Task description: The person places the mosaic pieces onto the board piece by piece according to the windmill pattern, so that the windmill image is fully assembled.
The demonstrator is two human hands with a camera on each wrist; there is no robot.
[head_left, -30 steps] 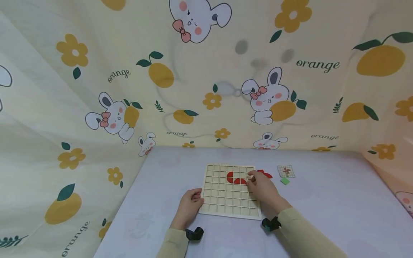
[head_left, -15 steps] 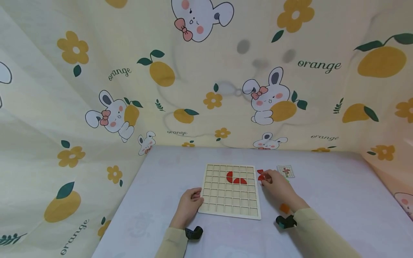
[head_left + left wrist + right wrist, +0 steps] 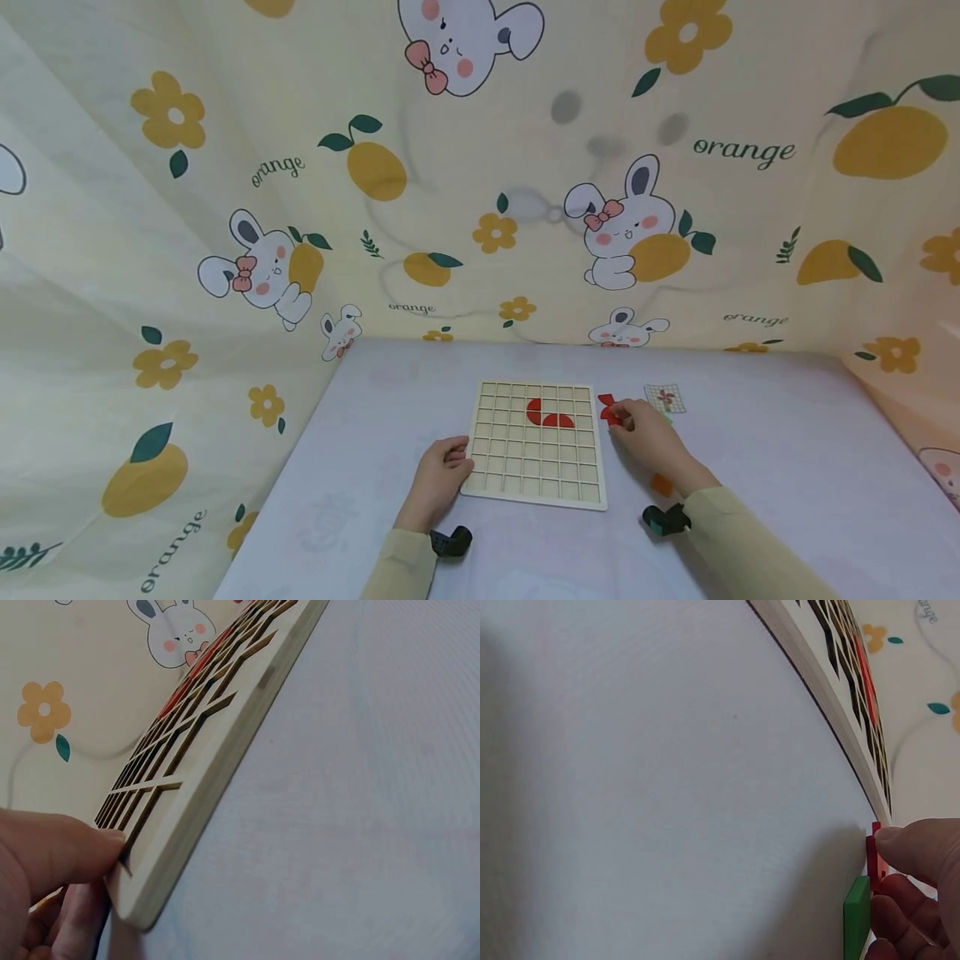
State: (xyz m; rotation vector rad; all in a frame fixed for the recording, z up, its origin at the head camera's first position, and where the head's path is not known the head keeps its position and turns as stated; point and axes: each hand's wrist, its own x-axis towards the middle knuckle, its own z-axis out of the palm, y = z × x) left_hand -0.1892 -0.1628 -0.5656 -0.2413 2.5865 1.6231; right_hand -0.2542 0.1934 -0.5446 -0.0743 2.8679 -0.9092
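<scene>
A pale wooden grid board [image 3: 525,471] lies on the table. Two red rounded pieces [image 3: 557,421] sit in its upper cells. My left hand [image 3: 437,477] grips the board's left edge, with the thumb on top at the near corner in the left wrist view. To the right of the board, my right hand [image 3: 656,437] pinches a red piece [image 3: 873,859] among a small group of red pieces [image 3: 606,400]. The fingers hide part of that group, so the held piece's full shape cannot be seen. A green piece [image 3: 856,919] stands close to these fingers in the right wrist view.
A small card [image 3: 664,397] printed with a grid and a red figure lies behind my right hand. An orange square piece [image 3: 662,484] is by the right wrist. A patterned cloth [image 3: 450,167] hangs behind the white table [image 3: 375,392].
My right hand has moved right, off the board, to the red pieces beside it, uncovering the board's right edge. My left hand has stayed at the left edge.
</scene>
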